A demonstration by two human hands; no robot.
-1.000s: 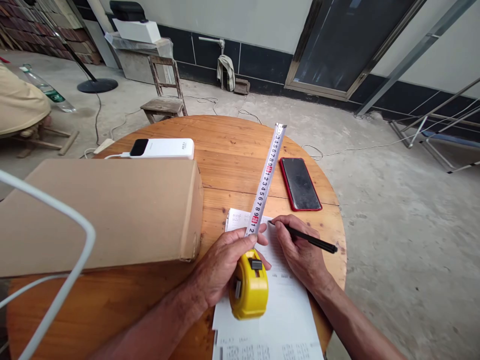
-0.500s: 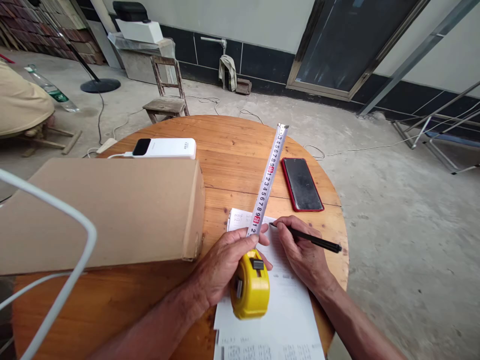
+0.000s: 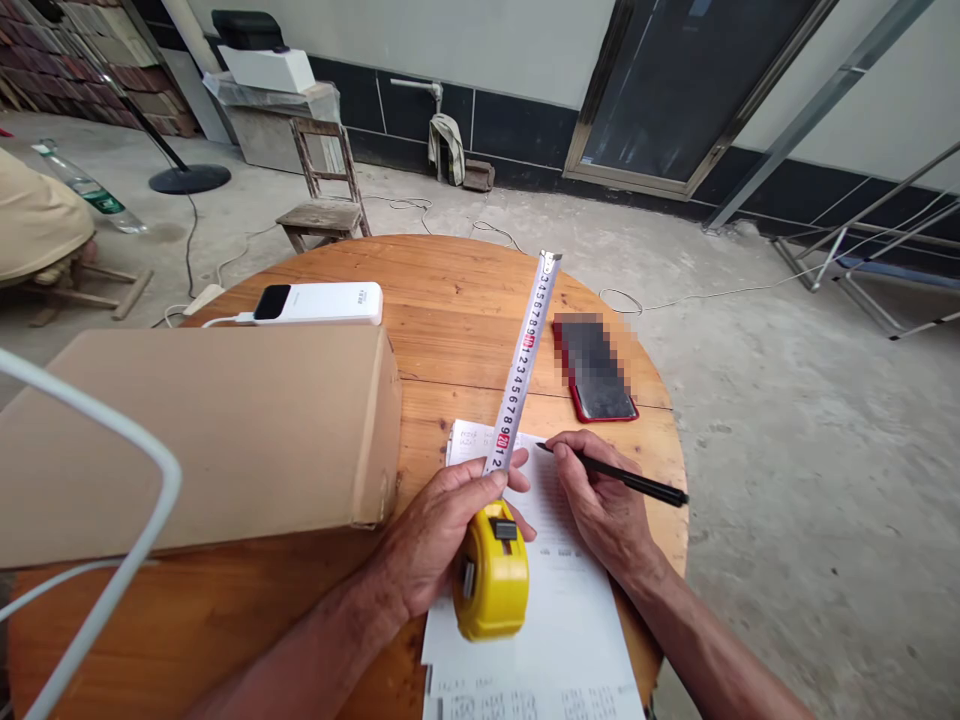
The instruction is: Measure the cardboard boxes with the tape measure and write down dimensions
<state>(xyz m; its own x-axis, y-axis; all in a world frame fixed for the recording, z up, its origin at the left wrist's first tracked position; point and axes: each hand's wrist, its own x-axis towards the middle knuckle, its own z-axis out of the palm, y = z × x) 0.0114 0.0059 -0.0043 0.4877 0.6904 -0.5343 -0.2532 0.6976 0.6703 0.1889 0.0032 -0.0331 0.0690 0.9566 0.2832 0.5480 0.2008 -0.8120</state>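
The left hand (image 3: 442, 525) holds a yellow tape measure (image 3: 493, 575), its thumb on the metal blade (image 3: 521, 370), which extends toward the far side of the round wooden table (image 3: 450, 300). The right hand (image 3: 604, 500) holds a black pen (image 3: 626, 479), its tip over the far part of the written-on papers (image 3: 555, 620). Left of the papers lies a cardboard box (image 3: 202, 430), with a white power bank (image 3: 322, 302) just beyond it. A phone (image 3: 600, 375) in a red case lies right of the blade. Beyond the table stands a wooden chair (image 3: 326, 185).
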